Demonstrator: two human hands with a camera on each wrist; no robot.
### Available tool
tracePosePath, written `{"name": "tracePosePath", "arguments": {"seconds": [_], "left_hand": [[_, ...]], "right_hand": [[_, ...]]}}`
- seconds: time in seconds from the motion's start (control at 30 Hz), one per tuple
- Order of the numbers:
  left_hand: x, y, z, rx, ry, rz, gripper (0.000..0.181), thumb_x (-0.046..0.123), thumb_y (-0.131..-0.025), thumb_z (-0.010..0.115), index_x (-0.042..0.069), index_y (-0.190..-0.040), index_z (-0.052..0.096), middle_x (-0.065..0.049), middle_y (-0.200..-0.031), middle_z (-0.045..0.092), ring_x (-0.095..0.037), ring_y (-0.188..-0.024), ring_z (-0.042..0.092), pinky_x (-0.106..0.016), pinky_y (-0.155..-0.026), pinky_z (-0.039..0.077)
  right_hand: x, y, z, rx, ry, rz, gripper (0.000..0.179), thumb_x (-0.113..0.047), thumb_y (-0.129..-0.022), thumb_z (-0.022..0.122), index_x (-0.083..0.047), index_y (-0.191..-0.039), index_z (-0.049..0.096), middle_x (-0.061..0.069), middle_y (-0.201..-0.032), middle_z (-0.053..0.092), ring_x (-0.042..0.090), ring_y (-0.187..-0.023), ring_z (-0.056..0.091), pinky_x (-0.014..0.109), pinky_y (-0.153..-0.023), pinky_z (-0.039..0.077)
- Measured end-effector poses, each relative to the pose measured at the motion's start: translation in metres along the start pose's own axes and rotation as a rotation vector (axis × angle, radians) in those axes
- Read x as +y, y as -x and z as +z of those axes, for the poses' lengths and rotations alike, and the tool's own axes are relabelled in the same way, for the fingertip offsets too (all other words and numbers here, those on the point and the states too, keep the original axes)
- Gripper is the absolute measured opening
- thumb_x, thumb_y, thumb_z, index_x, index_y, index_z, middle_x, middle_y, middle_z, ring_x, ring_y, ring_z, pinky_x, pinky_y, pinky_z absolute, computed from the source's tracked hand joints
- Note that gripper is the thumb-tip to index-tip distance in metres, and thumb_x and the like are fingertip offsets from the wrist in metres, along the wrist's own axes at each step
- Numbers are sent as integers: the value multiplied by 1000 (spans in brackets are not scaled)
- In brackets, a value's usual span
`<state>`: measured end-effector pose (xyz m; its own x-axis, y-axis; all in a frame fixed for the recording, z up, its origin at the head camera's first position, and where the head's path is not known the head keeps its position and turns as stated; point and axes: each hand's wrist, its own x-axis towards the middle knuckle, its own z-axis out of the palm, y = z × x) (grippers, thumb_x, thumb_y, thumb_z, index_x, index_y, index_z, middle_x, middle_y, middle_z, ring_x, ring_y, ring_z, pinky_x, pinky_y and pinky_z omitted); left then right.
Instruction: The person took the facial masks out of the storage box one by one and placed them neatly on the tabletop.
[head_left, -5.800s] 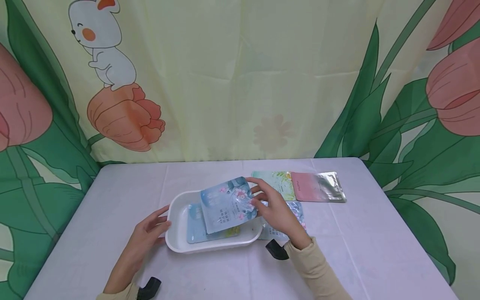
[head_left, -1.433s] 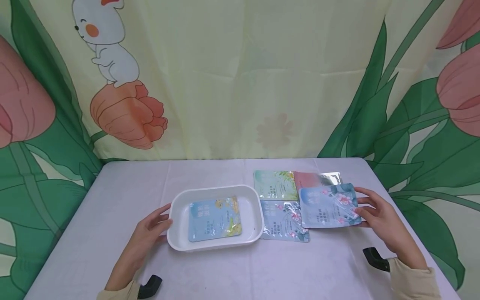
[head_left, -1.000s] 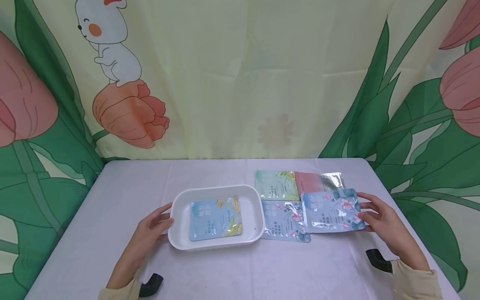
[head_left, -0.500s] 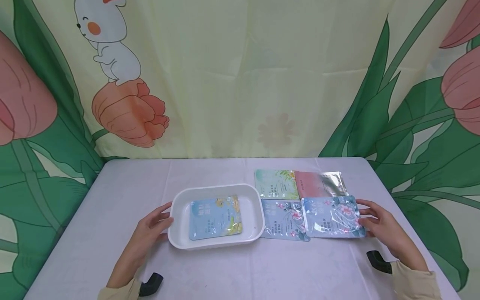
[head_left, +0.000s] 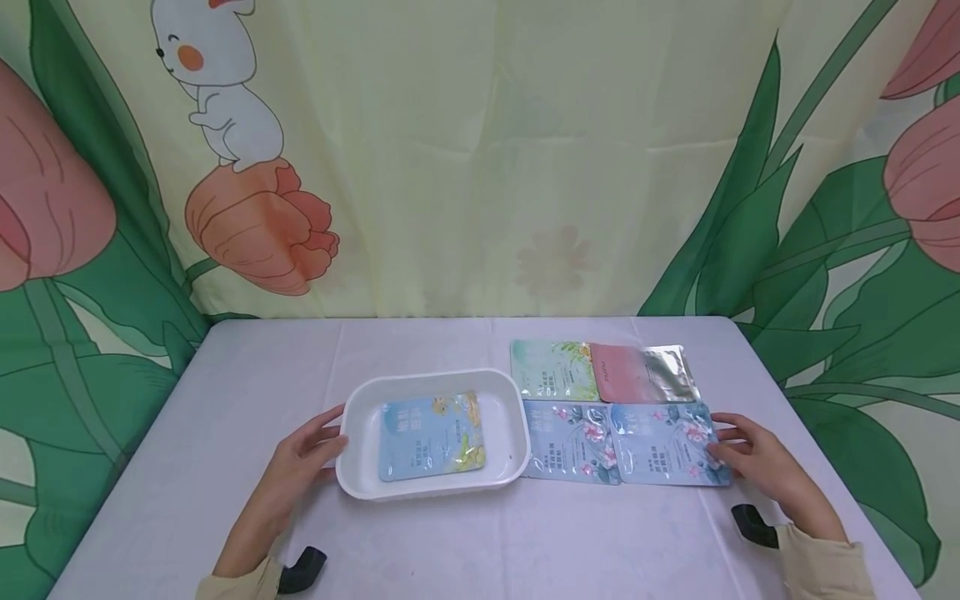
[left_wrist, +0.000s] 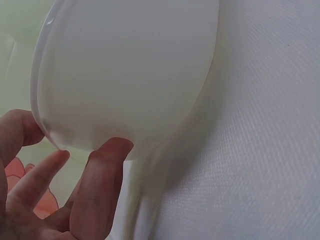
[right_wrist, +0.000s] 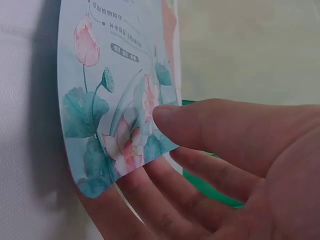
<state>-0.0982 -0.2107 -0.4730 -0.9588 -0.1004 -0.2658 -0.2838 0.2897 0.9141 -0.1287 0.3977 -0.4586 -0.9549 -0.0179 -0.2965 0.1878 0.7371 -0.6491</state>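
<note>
My right hand [head_left: 768,462] pinches the right edge of a blue sheet mask packet [head_left: 663,446] with pink lotus flowers. In the right wrist view the thumb lies on the packet's printed face [right_wrist: 120,115], with fingers behind it. That packet lies against a matching blue sheet mask packet [head_left: 566,442] to its left. At the left end of a white plastic tray [head_left: 360,454], my left hand [head_left: 296,462] holds on with thumb and fingertips; the left wrist view has the thumb on the tray's outer wall [left_wrist: 125,75]. Inside the tray rests one light blue packet [head_left: 420,437] with yellow-green print.
Behind the blue packets lie a green packet [head_left: 551,371] and a pink-and-silver packet [head_left: 641,373], side by side. Everything stands on a white-clothed table [head_left: 420,550]. A curtain [head_left: 450,167] printed with tulips and a white animal hangs at the back.
The right hand has carried the lotus packet from above the tray to the right and lowered it into the front row, uncovering the pink packet. The left hand has stayed at the tray.
</note>
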Motion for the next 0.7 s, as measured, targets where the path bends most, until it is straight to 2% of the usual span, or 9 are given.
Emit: {"name": "tracePosePath", "arguments": {"seconds": [0.2,0.43,0.7], "left_hand": [[1,-1,0,8,-5,-10,58,39,-96,64,27,-149,44,-15,-140,54,-23,-112,64,-30,-83,59],[0,-1,1,10,-10,-1,57,40,-96,64,28,-148,45,-14,-140,55,-24,-114,63,-31,-84,59],[0,0,1,12,-8,7,57,39,-96,64,27,-148,45,-14,-139,56,-25,-114,63,-32,-84,59]], "right_hand": [[0,-1,2,45,55,-16,62,-20,-97,63,11,-142,35,38,-129,50,47,-110,58,47,-84,58],[-1,0,0,63,75,-18,60,-20,-98,61,10,-142,35,37,-131,49,52,-117,52,64,-92,48],[-15,0,3,111,91,-58,60,-21,-98,61,8,-144,35,35,-132,50,50,-117,52,63,-92,48]]}}
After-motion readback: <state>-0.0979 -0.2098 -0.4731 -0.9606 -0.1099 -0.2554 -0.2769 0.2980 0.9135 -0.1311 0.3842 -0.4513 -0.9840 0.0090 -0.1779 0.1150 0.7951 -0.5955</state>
